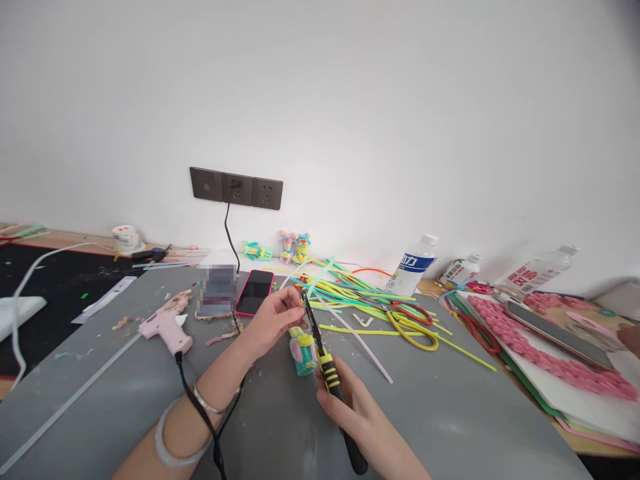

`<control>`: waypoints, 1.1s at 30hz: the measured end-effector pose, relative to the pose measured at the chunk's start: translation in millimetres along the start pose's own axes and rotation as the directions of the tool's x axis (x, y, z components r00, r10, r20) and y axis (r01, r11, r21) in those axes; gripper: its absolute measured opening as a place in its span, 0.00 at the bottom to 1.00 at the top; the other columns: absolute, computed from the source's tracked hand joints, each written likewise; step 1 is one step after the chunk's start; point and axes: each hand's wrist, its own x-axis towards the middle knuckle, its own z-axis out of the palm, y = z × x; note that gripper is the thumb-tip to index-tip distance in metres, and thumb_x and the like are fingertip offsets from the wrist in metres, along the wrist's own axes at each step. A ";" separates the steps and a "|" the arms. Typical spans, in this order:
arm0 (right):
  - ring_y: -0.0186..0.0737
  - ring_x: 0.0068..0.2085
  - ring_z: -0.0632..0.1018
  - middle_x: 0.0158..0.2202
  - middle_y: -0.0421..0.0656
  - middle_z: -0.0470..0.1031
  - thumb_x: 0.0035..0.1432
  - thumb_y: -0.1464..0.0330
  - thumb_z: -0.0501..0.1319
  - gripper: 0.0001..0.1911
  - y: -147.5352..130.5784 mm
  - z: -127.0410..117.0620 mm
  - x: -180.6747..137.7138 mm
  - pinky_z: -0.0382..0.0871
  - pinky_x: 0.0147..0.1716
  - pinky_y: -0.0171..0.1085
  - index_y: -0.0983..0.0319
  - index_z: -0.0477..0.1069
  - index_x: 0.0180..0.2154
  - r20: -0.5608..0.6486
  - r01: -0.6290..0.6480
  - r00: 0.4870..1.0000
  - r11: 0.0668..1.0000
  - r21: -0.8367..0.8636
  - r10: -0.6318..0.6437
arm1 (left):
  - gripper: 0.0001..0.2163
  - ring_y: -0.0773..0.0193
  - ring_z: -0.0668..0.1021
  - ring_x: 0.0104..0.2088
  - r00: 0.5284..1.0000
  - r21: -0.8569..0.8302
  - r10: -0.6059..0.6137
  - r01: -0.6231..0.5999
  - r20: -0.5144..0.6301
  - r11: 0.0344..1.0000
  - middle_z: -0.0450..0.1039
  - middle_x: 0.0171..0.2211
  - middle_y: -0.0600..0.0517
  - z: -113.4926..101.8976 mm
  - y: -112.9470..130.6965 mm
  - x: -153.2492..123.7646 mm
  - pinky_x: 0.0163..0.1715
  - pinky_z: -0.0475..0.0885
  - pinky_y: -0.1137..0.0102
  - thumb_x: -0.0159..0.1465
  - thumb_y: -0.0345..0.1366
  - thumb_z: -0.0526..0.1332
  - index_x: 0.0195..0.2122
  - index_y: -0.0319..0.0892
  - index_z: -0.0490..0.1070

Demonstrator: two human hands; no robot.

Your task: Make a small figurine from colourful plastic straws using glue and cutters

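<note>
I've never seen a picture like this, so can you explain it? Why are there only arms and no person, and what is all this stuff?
The camera sits on the person's head and looks down, so you see only their own two hands. The right hand holds a black tool with a yellow-and-black handle, probably pliers. The left hand has its fingers at the tool's tip. Whether they pinch something is too small to tell. Between the hands stands a small colourful craft figure on the grey table. Around it lie a pink glue gun, a phone in a red case, a pile of coloured strips and a bottle.
</note>
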 end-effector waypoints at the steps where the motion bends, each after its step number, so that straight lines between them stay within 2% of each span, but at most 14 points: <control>1: 0.45 0.47 0.72 0.44 0.44 0.74 0.62 0.54 0.60 0.23 -0.4 0.0 -0.4 0.68 0.50 0.40 0.58 0.68 0.55 0.006 0.004 1.000 1.000 -0.002 -0.004 | 0.16 0.71 0.72 0.24 1.000 0.003 -0.001 0.001 0.003 1.000 0.65 0.24 0.58 -0.2 -0.3 0.0 0.27 0.72 0.74 0.49 0.40 0.75 0.26 0.40 0.67; 10: 0.43 0.44 0.71 0.42 0.43 0.70 0.63 0.55 0.58 0.17 -0.7 0.8 -1.2 0.67 0.46 0.37 0.60 0.69 0.46 0.002 0.022 1.000 0.996 -0.081 -0.022 | 0.16 0.71 0.70 0.24 0.999 0.026 -0.004 0.003 0.041 1.000 0.65 0.25 0.57 -2.3 -1.9 -0.9 0.27 0.71 0.75 0.51 0.40 0.74 0.27 0.40 0.67; 19: 0.40 0.38 0.69 0.37 0.41 0.68 0.59 0.62 0.59 0.09 -1.2 2.7 -3.8 0.65 0.36 0.34 0.60 0.67 0.40 -0.055 -0.002 0.998 0.988 -0.153 -0.007 | 0.16 0.71 0.70 0.25 0.997 0.037 -0.037 0.034 0.068 0.999 0.65 0.25 0.58 -1.5 -2.1 -0.5 0.28 0.70 0.74 0.50 0.40 0.75 0.27 0.40 0.67; 26: 0.32 0.26 0.61 0.28 0.36 0.61 0.55 0.64 0.60 0.09 3.0 11.4 5.1 0.60 0.25 0.32 0.60 0.64 0.37 -0.090 0.015 0.996 1.000 0.017 -0.014 | 0.15 0.71 0.72 0.25 0.996 0.065 -0.052 0.047 0.076 0.997 0.66 0.25 0.58 -1.2 -4.4 -1.3 0.29 0.71 0.74 0.51 0.40 0.74 0.29 0.41 0.68; 28: 0.32 0.25 0.62 0.28 0.36 0.61 0.56 0.60 0.60 0.11 2.4 6.7 6.1 0.60 0.25 0.33 0.60 0.63 0.36 -0.096 0.012 0.995 0.998 0.059 -0.006 | 0.15 0.71 0.72 0.24 0.998 0.078 -0.045 0.041 0.048 0.996 0.67 0.25 0.58 -1.3 -3.9 -0.2 0.28 0.70 0.74 0.52 0.40 0.74 0.31 0.41 0.70; 30: 0.34 0.26 0.65 0.30 0.38 0.63 0.56 0.56 0.60 0.14 -0.7 -5.3 6.7 0.62 0.26 0.34 0.60 0.64 0.37 -0.151 0.019 0.988 0.999 0.038 -0.013 | 0.15 0.70 0.73 0.24 1.000 0.111 -0.031 0.031 -0.004 0.993 0.68 0.24 0.58 -2.5 -3.9 1.7 0.27 0.69 0.74 0.52 0.40 0.74 0.33 0.41 0.72; 33: 0.40 0.34 0.71 0.34 0.41 0.68 0.57 0.54 0.59 0.17 -7.6 -34.7 11.5 0.66 0.34 0.37 0.60 0.65 0.40 -0.276 0.012 0.959 0.984 -0.177 -0.062 | 0.14 0.67 0.76 0.26 0.998 0.181 -0.014 0.024 -0.056 0.983 0.70 0.25 0.56 -6.4 -6.1 4.7 0.26 0.69 0.74 0.53 0.42 0.73 0.34 0.40 0.75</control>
